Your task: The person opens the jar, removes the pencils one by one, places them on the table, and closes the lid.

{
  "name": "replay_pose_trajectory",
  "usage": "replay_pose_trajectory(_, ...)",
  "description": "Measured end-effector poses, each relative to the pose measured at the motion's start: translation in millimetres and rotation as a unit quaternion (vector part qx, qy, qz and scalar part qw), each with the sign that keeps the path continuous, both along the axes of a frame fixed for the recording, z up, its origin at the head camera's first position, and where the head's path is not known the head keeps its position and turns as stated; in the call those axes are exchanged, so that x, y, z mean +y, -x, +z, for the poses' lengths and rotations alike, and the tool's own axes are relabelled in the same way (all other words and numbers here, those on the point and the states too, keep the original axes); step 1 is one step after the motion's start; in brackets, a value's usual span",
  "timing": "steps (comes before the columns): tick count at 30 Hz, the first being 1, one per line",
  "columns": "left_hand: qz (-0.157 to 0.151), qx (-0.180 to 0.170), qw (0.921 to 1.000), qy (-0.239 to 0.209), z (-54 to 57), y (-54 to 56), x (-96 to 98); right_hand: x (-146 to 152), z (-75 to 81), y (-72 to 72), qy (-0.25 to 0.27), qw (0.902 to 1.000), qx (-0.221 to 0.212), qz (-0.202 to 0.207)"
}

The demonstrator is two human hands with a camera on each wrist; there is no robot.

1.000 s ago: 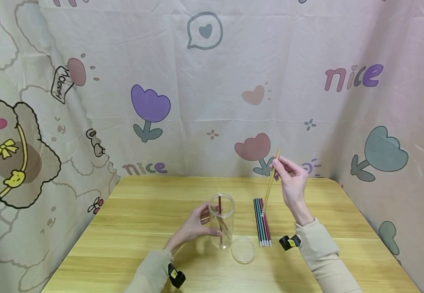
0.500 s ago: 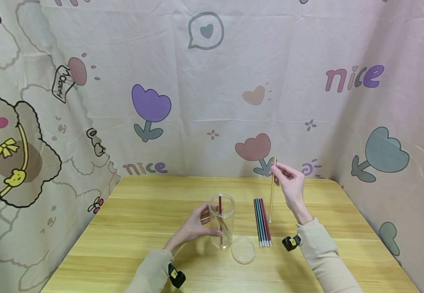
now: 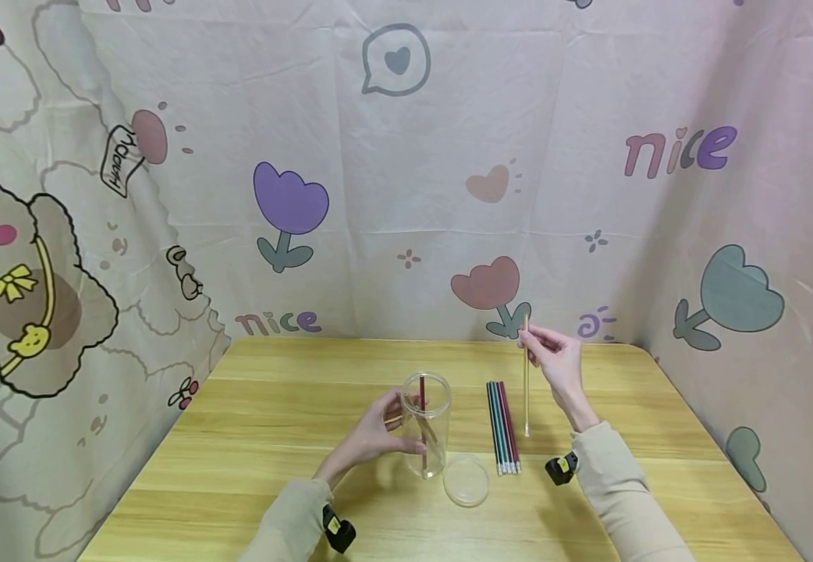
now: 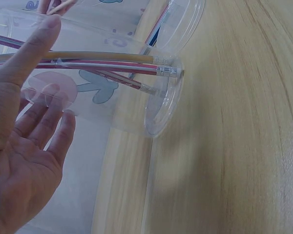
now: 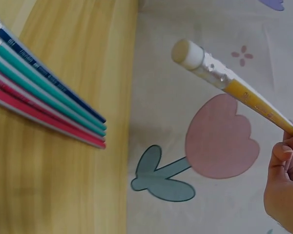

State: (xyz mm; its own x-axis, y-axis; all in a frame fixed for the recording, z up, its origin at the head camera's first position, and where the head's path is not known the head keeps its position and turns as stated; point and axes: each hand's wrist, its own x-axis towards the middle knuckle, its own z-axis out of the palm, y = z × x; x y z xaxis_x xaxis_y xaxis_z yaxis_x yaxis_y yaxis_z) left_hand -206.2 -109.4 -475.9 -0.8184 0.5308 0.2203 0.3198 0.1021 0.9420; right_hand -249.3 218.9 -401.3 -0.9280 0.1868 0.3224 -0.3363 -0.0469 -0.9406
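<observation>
My left hand (image 3: pixel 378 428) grips a clear plastic jar (image 3: pixel 437 453) that stands upright on the table, thumb and fingers round its wall. Inside the jar lean a yellow pencil (image 4: pixel 102 56) and two red pencils (image 4: pixel 119 67), eraser ends down. My right hand (image 3: pixel 557 361) pinches another yellow pencil (image 3: pixel 527 390) near its upper end. That pencil hangs nearly vertical, its white eraser (image 5: pixel 187 53) pointing down, to the right of a row of pencils. The row holds dark blue, green (image 5: pixel 49 87) and red pencils (image 5: pixel 44 114) lying side by side on the table.
A round clear lid (image 3: pixel 466 481) lies on the wooden table (image 3: pixel 294 390) between the jar and the pencil row, close to the jar's base. Behind the table's far edge hangs a printed cloth (image 3: pixel 392 172), which also runs along both sides.
My right hand has come slightly down, and the yellow pencil has swung from a slant over the row to nearly vertical on its right. The left hand and jar have stayed put.
</observation>
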Motion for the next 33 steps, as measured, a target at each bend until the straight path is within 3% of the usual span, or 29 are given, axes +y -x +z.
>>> replay_pose_trajectory(8,0.007,-0.002,0.9999,0.008,1.1,-1.1,0.1,9.5,-16.1,6.6,-0.043,0.9984,-0.037,-0.001)
replay_pose_trajectory(20,0.001,0.008,1.0,0.004,0.8,-0.2,-0.3,14.6,-37.9,8.9,-0.048,0.9967,-0.065,0.001)
replay_pose_trajectory(33,0.003,0.006,0.9999,0.008,1.3,-1.1,-0.5,13.5,-59.4,12.1,-0.071,0.9895,-0.126,-0.004)
